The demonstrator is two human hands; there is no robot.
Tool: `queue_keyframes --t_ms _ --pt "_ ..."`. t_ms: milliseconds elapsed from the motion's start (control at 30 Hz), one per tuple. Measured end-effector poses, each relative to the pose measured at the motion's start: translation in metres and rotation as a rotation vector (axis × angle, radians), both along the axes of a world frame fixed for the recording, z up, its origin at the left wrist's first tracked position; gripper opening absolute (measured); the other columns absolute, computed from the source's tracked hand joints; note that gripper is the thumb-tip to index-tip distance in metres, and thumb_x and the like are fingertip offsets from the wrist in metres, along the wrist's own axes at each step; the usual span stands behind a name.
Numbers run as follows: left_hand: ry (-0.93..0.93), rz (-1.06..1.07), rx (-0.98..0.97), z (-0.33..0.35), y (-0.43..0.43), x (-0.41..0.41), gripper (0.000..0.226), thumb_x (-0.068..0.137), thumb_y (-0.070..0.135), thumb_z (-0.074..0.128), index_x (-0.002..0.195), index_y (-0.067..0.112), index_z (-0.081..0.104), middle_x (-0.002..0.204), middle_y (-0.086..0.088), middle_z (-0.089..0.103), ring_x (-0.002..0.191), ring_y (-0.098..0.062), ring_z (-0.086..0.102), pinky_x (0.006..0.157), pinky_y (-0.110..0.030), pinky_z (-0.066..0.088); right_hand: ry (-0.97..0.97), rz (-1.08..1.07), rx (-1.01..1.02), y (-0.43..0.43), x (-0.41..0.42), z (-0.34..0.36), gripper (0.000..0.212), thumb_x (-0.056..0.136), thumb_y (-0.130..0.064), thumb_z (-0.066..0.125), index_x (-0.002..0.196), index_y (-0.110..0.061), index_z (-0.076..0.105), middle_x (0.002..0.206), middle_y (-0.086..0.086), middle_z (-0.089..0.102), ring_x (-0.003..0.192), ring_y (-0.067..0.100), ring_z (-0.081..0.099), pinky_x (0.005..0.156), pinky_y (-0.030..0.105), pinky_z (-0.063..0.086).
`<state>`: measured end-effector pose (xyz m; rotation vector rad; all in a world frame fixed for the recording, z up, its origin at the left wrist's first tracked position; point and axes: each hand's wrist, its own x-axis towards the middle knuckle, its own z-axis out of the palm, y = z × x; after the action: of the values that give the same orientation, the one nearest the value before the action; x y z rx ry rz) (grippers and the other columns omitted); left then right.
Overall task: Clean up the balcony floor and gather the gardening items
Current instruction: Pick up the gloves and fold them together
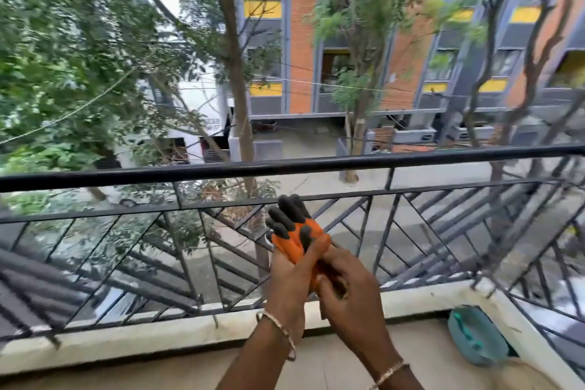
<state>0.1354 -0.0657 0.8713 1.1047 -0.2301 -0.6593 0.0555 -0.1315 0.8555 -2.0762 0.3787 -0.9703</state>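
A black metal railing [285,165] stands on a pale concrete curb [142,334]. Beyond the railing rise leafy trees [63,57] and an orange-brick apartment building [302,41], with a paved street [304,140] below.

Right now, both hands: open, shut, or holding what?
Left hand: grips the orange-and-black gloves.
Right hand: grips the same gloves lower down.

Upper-floor home balcony, as we read it: black metal railing [285,168], pale floor [158,377], trees [63,41], apartment block [300,41] across the street [443,169] below
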Motion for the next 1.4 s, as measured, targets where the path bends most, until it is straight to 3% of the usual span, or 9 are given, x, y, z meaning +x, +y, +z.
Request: queue_keyframes --t_ms 300,433,600,733,900,1033,1200,1300,1400 --pt "0.142 -0.116 0.079 -0.034 -0.082 0.038 0.021 0.089 0.000 0.064 0.103 0.015 0.068 0.090 -0.007 0.075 0.073 -0.018 0.071 0.060 -0.030 0.057 0.106 -0.070 0.140 -0.090 -0.029 -0.001 0.040 0.075 -0.009 0.049 0.101 -0.022 0.077 0.101 -0.014 0.074 0.097 0.003 0.068 0.086 0.024 0.053" --pt "0.275 -0.340 0.048 -0.040 -0.117 0.062 0.027 0.091 0.001 0.060 0.116 0.009 0.066 0.104 -0.012 0.074 0.090 -0.026 0.070 0.085 -0.042 0.057 0.264 -0.196 -0.064 -0.135 -0.056 -0.008 0.068 0.072 0.000 0.052 0.130 -0.035 0.058 0.134 -0.023 0.055 0.129 0.003 0.048 0.101 0.032 0.045" --pt "0.403 -0.613 0.058 -0.043 -0.167 0.072 0.027 0.091 0.000 0.057 0.113 0.010 0.067 0.103 -0.012 0.075 0.087 -0.025 0.072 0.085 -0.044 0.058 0.342 -0.176 -0.111 -0.144 -0.038 -0.019 0.077 0.079 -0.037 0.075 0.146 -0.046 0.037 0.157 -0.012 0.027 0.145 0.010 0.027 0.114 0.028 0.030" --pt "0.393 -0.794 0.033 -0.043 -0.204 0.064 0.028 0.087 0.000 0.059 0.111 0.010 0.068 0.103 -0.016 0.073 0.079 -0.026 0.072 0.075 -0.039 0.061 0.137 -0.385 -0.232 -0.150 -0.023 -0.010 0.035 0.079 -0.023 0.071 0.113 -0.031 0.071 0.135 -0.007 0.054 0.123 0.017 0.051 0.096 0.037 0.045" --pt "0.227 -0.873 0.011 -0.057 -0.244 0.051 0.042 0.074 -0.016 0.063 0.111 0.003 0.061 0.086 -0.009 0.072 0.073 -0.021 0.070 0.065 -0.032 0.058 0.156 -0.488 -0.210 -0.195 -0.051 -0.054 0.012 0.078 -0.012 0.074 0.085 -0.013 0.065 0.092 -0.028 0.058 0.100 -0.009 0.049 0.108 0.033 0.037" --pt "0.182 -0.987 -0.039 -0.066 -0.281 0.027 0.066 0.069 -0.034 0.054 0.122 0.005 0.055 0.090 -0.011 0.069 0.079 -0.020 0.070 0.065 -0.029 0.057 0.205 -0.695 0.060 -0.189 -0.066 -0.031 0.045 0.067 -0.004 0.063 0.102 -0.032 0.064 0.094 -0.033 0.063 0.089 -0.013 0.056 0.081 0.007 0.045" --pt "0.031 -1.248 -0.039 -0.079 -0.317 -0.016 0.040 0.088 -0.006 0.061 0.127 -0.003 0.052 0.121 -0.034 0.056 0.115 -0.050 0.056 0.101 -0.062 0.044 0.219 -0.831 0.210 -0.205 -0.100 -0.031 0.017 0.080 -0.029 0.072 0.093 -0.019 0.076 0.088 -0.015 0.071 0.085 0.004 0.066 0.077 0.037 0.055" --pt "0.038 -1.383 0.033 -0.081 -0.335 -0.049 0.046 0.089 0.005 0.065 0.134 0.002 0.054 0.130 -0.028 0.059 0.120 -0.050 0.055 0.095 -0.070 0.044 0.168 -0.852 0.232 -0.220 -0.124 -0.024 0.035 0.086 -0.053 0.055 0.101 -0.029 0.075 0.097 -0.005 0.074 0.091 0.013 0.067 0.078 0.034 0.053" --pt "0.172 -1.451 0.099 -0.075 -0.353 -0.077 0.057 0.071 0.003 0.064 0.128 0.004 0.062 0.129 -0.025 0.061 0.117 -0.042 0.059 0.099 -0.058 0.048 0.175 -0.916 0.298 -0.245 -0.152 -0.022 0.022 0.095 -0.042 0.059 0.107 -0.029 0.071 0.092 -0.023 0.071 0.086 -0.002 0.065 0.071 0.016 0.047"
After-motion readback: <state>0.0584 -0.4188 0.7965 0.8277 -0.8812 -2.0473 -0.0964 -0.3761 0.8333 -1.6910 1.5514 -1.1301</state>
